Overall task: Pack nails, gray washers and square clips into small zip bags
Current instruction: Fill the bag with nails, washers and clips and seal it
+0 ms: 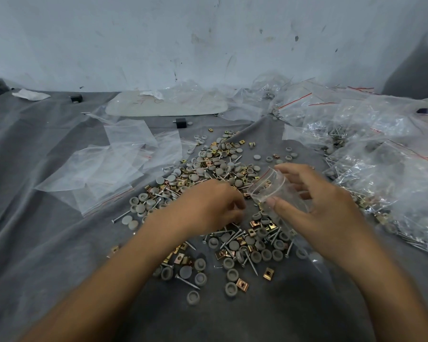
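Gray cloth [47, 255], open room along front edge | right hand [324, 213] grips zip bag [266, 187] (mouth open) | left hand [205, 208] over pile [220, 169], grasp unclear

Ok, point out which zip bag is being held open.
The small zip bag in the right hand, mouth gaping; the other bags lie unheld.

Creased gray cloth [47, 230] spans the foreground from 3 through 6 to 9 o'clock. A scuffed white wall [158, 33] runs from 10 to 2 o'clock. A pale oval board [139, 108] lies flat at 12 o'clock, with a black block [180, 122] just in front. A second black block [76, 98] sits at 11 o'clock. Crumpled white paper [30, 95] lies at 10 o'clock.
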A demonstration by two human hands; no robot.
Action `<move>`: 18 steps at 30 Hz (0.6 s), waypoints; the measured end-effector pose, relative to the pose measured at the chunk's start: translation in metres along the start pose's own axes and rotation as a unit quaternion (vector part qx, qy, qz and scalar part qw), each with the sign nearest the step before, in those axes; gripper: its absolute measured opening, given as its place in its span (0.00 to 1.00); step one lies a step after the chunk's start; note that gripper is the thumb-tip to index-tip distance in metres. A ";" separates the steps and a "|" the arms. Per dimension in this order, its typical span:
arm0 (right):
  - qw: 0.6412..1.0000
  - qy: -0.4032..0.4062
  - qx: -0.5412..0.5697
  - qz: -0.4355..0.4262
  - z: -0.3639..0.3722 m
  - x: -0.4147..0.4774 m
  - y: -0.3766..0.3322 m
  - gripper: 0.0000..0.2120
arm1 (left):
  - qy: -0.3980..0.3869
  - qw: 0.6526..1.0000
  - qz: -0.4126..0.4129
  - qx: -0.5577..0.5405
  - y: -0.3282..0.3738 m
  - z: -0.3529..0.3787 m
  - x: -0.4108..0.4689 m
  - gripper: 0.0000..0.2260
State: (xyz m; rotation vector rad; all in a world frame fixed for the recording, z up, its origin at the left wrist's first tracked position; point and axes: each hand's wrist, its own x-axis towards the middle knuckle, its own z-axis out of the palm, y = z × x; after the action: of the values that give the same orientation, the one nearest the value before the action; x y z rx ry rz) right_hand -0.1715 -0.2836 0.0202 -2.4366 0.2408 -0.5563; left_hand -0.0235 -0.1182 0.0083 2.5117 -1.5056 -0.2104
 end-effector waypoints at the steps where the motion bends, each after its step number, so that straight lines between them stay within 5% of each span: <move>1: 1.000 0.000 0.000 0.001 0.000 0.000 0.000 0.28 | -0.006 1.000 0.005 0.009 0.000 0.001 0.001 0.10; 7: 1.000 -0.008 -0.006 -0.002 -0.001 0.001 0.002 0.28 | -0.026 0.998 -0.014 -0.055 -0.004 0.003 0.001 0.04; 12: 1.000 -0.008 -0.009 -0.002 0.000 0.001 0.002 0.27 | 0.036 0.986 -0.034 -0.162 -0.011 0.001 -0.003 0.03; 18: 1.000 -0.015 -0.011 -0.005 0.000 0.001 0.000 0.26 | 0.080 0.925 -0.032 -0.370 -0.019 -0.011 -0.005 0.03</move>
State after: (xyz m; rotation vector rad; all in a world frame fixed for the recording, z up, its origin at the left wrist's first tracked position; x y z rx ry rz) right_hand -0.1702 -0.2840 0.0203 -2.4668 0.2235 -0.5238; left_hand -0.0076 -0.1038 0.0141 1.9095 -1.0142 -0.4693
